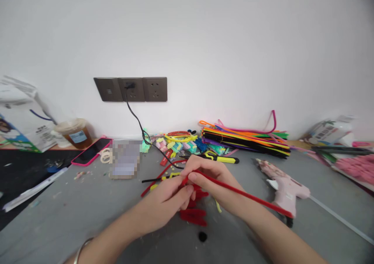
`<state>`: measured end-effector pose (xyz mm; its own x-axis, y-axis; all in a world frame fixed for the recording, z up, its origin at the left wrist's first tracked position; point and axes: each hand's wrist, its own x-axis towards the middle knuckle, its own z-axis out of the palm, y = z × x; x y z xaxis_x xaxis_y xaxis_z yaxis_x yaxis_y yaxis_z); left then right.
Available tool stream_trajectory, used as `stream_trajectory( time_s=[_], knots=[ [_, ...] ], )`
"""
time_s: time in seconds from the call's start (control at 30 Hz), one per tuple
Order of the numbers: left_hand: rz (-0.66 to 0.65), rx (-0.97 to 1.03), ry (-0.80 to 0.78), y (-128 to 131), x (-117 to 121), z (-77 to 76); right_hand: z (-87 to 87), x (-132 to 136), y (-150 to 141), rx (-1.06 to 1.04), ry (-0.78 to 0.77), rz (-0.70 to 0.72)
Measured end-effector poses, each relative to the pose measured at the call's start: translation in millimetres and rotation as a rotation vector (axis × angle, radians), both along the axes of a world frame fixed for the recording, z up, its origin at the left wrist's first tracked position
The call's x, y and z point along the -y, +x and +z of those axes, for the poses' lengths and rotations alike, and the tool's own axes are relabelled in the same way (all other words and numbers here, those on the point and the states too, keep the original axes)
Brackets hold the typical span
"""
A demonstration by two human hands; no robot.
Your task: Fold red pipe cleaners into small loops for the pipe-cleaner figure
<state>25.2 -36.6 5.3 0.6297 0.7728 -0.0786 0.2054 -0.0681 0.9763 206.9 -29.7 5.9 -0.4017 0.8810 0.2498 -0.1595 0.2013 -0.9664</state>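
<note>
My left hand (172,195) and my right hand (212,178) meet over the middle of the grey table. Both are closed on a red pipe cleaner (248,195), its long free end running down to the right past my right wrist. Below my fingers are folded red pipe cleaner pieces (194,216); my hands hide part of them, and I cannot tell whether they join the held one. A small black pompom-like ball (202,236) lies nearer to me. Just beyond my hands are a yellow-and-black pair of pliers or cutter (224,159) and a black strip (150,180).
A glue gun (288,190) lies at the right. Behind is a bundle of coloured pipe cleaners (248,141) beside a pile of pastel clips (189,145). A black cable (134,116) drops from the wall socket (130,89). At left are a pink-edged phone (92,151) and a drink cup (77,133).
</note>
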Motion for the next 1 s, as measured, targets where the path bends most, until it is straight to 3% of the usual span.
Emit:
stream_trajectory(
  time_s=[0.2, 0.3, 0.47, 0.73, 1.0],
  knots=[
    [0.142, 0.181, -0.011, 4.3, -7.1, -0.2, -0.8, -8.7, -0.3, -0.042, -0.037, -0.253],
    [0.235, 0.303, -0.028, 4.3, -11.1, -1.3, -2.5, -12.0, 0.5, -0.057, -0.011, -0.305],
    [0.272, 0.376, -0.035, 4.9, -11.7, -0.4, -4.2, -8.4, -0.8, -0.028, 0.034, -0.38],
    [0.423, 0.332, 0.044, 1.8, -15.5, 1.9, -6.5, -5.9, -1.9, -0.004, 0.056, -0.344],
    [0.338, 0.415, 0.017, 2.8, -12.3, 0.8, -0.7, -4.5, -3.7, 0.038, 0.148, -0.354]
  ],
)
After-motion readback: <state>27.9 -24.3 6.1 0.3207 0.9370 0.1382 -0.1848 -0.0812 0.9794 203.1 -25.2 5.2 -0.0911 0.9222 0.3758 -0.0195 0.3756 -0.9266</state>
